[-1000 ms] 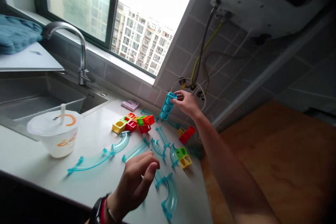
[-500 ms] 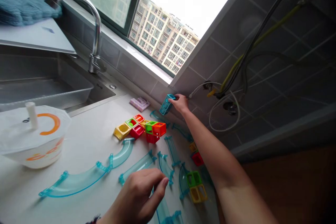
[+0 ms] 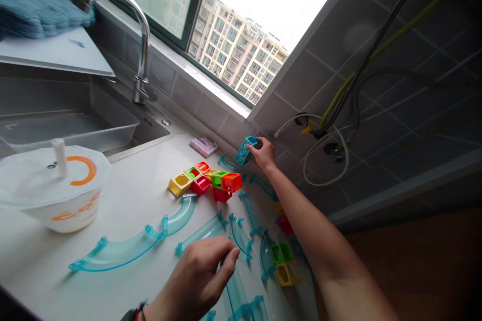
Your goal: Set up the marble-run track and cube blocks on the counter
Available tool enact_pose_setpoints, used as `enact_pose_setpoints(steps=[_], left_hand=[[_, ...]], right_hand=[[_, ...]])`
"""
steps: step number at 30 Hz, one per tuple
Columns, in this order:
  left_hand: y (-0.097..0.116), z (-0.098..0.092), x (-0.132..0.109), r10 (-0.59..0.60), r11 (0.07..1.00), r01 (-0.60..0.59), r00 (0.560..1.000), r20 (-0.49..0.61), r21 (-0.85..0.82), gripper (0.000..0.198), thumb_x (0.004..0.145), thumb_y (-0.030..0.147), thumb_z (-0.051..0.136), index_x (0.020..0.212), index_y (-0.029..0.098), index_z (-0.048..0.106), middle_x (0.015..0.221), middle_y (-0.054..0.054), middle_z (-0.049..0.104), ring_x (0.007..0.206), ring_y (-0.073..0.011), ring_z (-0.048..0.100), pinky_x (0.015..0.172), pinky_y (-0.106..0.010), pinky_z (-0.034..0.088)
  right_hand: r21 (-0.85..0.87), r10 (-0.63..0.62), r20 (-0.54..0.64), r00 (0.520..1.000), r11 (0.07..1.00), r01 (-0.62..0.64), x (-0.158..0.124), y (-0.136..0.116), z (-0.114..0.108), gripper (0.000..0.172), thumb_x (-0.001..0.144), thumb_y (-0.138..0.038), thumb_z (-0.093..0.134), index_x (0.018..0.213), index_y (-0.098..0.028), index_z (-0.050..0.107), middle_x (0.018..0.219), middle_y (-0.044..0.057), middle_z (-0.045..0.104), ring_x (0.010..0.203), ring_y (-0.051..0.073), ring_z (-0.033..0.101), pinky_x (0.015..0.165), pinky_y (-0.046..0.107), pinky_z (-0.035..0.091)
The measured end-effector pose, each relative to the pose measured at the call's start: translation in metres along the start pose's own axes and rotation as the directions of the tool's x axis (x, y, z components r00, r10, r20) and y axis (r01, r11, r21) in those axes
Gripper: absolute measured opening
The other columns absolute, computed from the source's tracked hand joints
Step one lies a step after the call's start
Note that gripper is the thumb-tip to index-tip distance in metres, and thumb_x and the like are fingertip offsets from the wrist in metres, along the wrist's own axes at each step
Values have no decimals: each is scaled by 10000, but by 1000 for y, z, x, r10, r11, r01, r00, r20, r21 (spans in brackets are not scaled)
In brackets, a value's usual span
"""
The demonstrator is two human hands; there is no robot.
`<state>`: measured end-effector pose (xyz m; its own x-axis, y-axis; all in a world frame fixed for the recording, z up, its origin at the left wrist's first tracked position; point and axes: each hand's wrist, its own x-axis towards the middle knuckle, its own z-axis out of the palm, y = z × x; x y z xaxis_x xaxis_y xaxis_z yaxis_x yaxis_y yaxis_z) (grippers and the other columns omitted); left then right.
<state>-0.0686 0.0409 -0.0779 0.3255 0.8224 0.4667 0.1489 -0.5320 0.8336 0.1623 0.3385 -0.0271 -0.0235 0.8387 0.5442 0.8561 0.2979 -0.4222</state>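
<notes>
My right hand [image 3: 265,153] reaches to the back of the counter by the tiled wall. Its thumb and fingers pinch a stack of blue hollow cube blocks [image 3: 245,151], tilted and held by its upper end. My left hand [image 3: 201,271] hovers closed over the front of the counter, thumb against the curled fingers; nothing shows in it. Under and beside it lie clear blue track pieces [image 3: 203,233]. A joined run of curved track [image 3: 120,256] lies to the left. Yellow, green, red and orange hollow cubes [image 3: 201,180] sit joined in the middle.
Green and yellow cubes [image 3: 284,263] lie near the counter's right edge, beside a curved track piece [image 3: 266,257]. A lidded plastic bowl [image 3: 75,215] stands at left, before the sink [image 3: 150,135] and faucet [image 3: 143,55]. A pink pack [image 3: 204,146] lies near the wall. Cables [image 3: 339,95] hang at right.
The view has shifted a little, so most things appear slightly further right. My right hand still holds the blue blocks, turned slightly. My left hand keeps its closed shape.
</notes>
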Motion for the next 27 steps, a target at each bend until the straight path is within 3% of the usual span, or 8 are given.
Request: enact_pose_setpoints(steps=[6,12,18,27], left_hand=[[-2,0,0,-17,1000,17,1000,-10,6,314,1066,279,468,761,209,494,677,10,555,611,-129,511,588,-246,380],[-4,0,-2,-28,1000,28,1000,-11,3,308,1068,280,461,772,209,506,680,10,559,615,-129,515,596,-246,380],[-6,1,-2,-38,999,38,999,-12,8,309,1067,291,463,773,211,511,686,4,571,618,-133,522,592,-245,381],[-9,3,2,29,999,-27,998,-53,30,301,1050,257,468,759,211,529,632,8,567,566,-125,545,547,-232,385]], right_hand=[[1,-175,90,980,984,176,-23,-7,1,482,809,-351,818,1232,-151,701,1165,138,703,1000,266,664,950,371,527],[-4,-231,179,956,972,236,-42,-11,7,447,827,-293,804,1253,-212,694,1201,124,683,1119,305,622,1025,423,498],[52,-188,177,966,982,181,-43,-3,11,446,815,-307,798,1230,-177,696,1188,128,709,1034,269,682,976,396,541],[130,-17,116,993,991,2,-17,21,33,406,820,-360,769,1154,-139,705,1033,123,798,869,241,757,819,360,597]])
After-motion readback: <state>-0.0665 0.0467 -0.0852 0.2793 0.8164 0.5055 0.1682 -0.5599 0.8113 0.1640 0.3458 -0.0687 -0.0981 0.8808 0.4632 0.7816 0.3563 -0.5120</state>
